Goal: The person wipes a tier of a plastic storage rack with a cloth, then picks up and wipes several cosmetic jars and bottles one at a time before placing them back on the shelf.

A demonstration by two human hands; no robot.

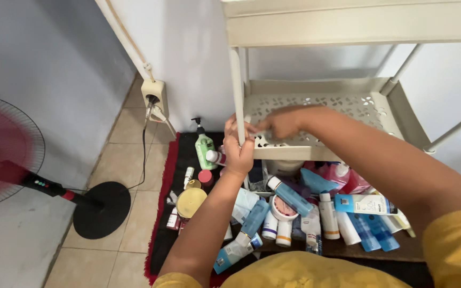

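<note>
A cream plastic shelf rack (348,26) stands in front of me against the wall. My left hand (237,148) is wrapped around its front left post (236,80), just at the level of the perforated middle tray (316,104). My right hand (283,121) reaches across onto that tray near its front left corner, fingers curled down on the patterned surface. The tray itself carries nothing that I can see. Whether the right hand pinches anything is hidden.
Below the tray lie several tubes, bottles and jars, among them a green pump bottle (204,145), a yellow-lidded jar (190,201) and a blue tube (365,204), on a dark mat with red trim (162,213). A red standing fan (4,149) and wall socket (154,94) are at left.
</note>
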